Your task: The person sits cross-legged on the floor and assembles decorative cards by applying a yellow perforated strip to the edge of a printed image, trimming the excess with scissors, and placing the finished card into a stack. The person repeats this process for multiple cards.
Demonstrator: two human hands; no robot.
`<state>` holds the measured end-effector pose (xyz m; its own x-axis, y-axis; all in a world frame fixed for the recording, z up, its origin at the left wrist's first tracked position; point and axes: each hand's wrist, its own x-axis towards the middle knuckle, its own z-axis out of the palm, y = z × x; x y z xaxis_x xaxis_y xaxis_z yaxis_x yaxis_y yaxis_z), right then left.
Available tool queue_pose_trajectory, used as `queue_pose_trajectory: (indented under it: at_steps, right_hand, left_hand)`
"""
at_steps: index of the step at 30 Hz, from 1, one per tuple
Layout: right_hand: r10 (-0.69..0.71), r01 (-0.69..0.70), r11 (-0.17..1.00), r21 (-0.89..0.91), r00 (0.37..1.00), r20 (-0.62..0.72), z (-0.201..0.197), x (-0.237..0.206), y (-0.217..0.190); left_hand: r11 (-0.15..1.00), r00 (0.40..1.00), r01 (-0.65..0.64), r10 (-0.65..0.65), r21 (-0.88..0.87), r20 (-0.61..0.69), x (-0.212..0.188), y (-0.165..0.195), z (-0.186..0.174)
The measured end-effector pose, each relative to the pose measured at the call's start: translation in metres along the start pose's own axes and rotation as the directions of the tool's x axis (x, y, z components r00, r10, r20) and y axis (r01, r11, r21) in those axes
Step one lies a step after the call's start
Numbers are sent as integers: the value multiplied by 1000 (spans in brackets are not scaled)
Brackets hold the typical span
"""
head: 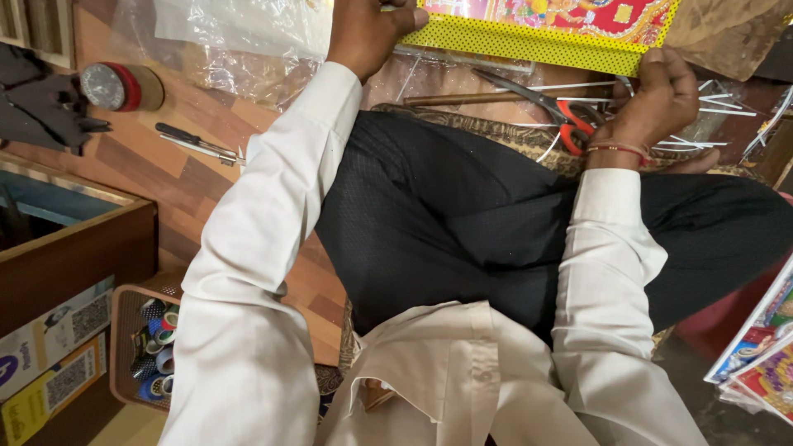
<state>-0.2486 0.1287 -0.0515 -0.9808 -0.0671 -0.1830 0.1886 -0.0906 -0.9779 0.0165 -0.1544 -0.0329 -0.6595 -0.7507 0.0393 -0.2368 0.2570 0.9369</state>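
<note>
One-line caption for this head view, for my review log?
Seated person's left hand and right hand grip a yellow-bordered picture frame; red-handled scissors lie beside the right wrist.

Both hands (368,33) (661,95) grip yellow-bordered picture frame (529,41) edge.

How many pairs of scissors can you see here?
1: the scissors with red handles lie on the floor just left of the right hand, below the yellow frame. Others may be hidden under the plastic sheet.
</note>
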Motion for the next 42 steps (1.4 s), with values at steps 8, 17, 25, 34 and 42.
queue_pose_trajectory:
  at_steps: [8, 17, 25, 34, 42]
  right_hand:
    - [-3, 2, 1000, -16, 999, -41, 1, -10, -3]
    - [27, -26, 1000, 11, 999, -46, 5, -10, -9]
    - [30, -30, 1000, -1, 998, -53, 7, -7, -12]
    - [154, -146, 980, 133, 987, -53, 4, -8, -20]
    - [-210, 197, 959, -206, 977, -45, -1, -2, -12]
  left_hand:
    - [1000, 1000, 19, -19, 12, -5, -5, -5, -2]
    - [994, 997, 67, -64, -82, 49, -10, 8, -8]
    - [996, 998, 50, -48, -67, 34, -6, 12, -8]
    - [865, 960, 275, -228, -418, 161, 1, -11, 2]
    - [800, 900, 434, -407, -414, 157, 1, -1, 4]
